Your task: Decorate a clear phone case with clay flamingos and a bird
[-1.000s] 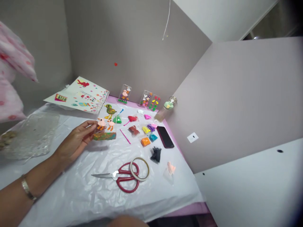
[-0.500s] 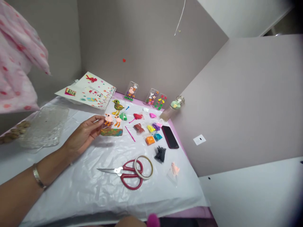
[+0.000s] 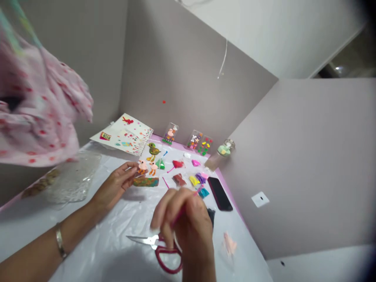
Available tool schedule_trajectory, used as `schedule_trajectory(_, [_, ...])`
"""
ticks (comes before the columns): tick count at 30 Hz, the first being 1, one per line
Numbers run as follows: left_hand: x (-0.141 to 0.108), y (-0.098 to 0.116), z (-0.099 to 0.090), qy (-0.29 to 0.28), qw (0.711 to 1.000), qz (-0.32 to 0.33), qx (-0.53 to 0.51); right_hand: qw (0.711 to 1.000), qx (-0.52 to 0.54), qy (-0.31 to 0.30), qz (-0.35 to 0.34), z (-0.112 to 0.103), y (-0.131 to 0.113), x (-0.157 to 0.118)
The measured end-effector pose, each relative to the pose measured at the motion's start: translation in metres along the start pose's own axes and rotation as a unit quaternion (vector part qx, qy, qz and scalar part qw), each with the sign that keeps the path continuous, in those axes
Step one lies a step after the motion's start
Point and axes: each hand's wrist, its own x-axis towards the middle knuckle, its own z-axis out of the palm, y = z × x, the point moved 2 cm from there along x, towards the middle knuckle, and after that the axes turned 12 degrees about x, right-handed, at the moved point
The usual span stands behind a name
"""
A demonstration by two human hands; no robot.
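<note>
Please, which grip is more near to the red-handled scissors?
Right. The right grip is over the red-handled scissors, hiding part of them; the left grip is farther, up and left.

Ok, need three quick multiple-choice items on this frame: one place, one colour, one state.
1. Where is the black phone?
A. Just right of the teal clay packet
B. On the glass plate
C. On the drawing sheet

2. What colour is the stick in the right hand?
A. Green
B. Pink
C. Blue

3. How does the left hand stand?
A. Clenched in a fist
B. Half-open, fingers by the pink clay chicks
C. Out of view

Answers:
1. A: the phone lies beside that packet.
2. B: the pink shaft shows between the fingers.
3. B: the fingers curve open beside the chicks.
</note>
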Motion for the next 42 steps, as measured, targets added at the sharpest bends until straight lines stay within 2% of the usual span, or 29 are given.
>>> schedule_trajectory(2, [0.002, 0.000, 0.000, 0.002, 1.000, 0.007, -0.006, 0.995, 0.001, -0.039, 0.092, -0.022, 0.020, 0.038])
schedule_trajectory(4, [0.003, 0.001, -0.001, 0.005, 1.000, 0.010, -0.011, 0.981, -0.043, -0.036, 0.184, -0.041, 0.044, 0.055])
schedule_trajectory(8, [0.002, 0.000, -0.002, 0.007, 1.000, 0.008, -0.014, 0.983, -0.058, 0.014, 0.172, -0.055, 0.081, 0.054])
schedule_trajectory(12, [0.000, -0.001, 0.000, -0.001, 1.000, 0.000, -0.007, 0.985, 0.003, 0.074, 0.157, -0.047, 0.101, 0.051])
schedule_trajectory(18, [-0.004, -0.004, 0.006, -0.020, 1.000, -0.011, 0.000, 0.964, 0.173, 0.047, 0.197, -0.028, 0.116, 0.049])
schedule_trajectory(23, [-0.005, -0.007, 0.008, -0.036, 0.999, -0.016, 0.007, 0.936, 0.264, 0.080, 0.218, -0.025, 0.125, 0.048])
schedule_trajectory(31, [-0.002, -0.011, 0.006, -0.045, 0.999, -0.012, 0.002, 0.914, 0.303, 0.090, 0.254, -0.023, 0.120, 0.047])
schedule_trajectory(42, [0.007, -0.029, 0.000, -0.071, 0.997, -0.013, -0.005, 0.902, 0.332, 0.094, 0.259, -0.027, 0.132, 0.047])
